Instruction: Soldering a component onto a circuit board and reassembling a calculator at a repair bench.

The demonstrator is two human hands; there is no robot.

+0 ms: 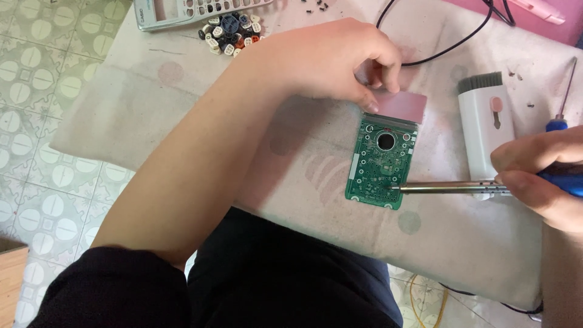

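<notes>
Head view: a green circuit board with a round hole and a pink strip lies on the cloth-covered surface. Left hand fingers press its top edge; right hand fingers pinch a soldering iron touching it.

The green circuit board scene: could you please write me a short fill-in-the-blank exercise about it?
1. The right hand holds a soldering iron whose tip touches the ____ circuit board.
2. The left hand pinches the board's ____ edge.
3. The white cleaning tool lies to the ____ of the board.
4. The pile of loose keys lies beside the ____.

Missing words: green; top; right; calculator
</notes>
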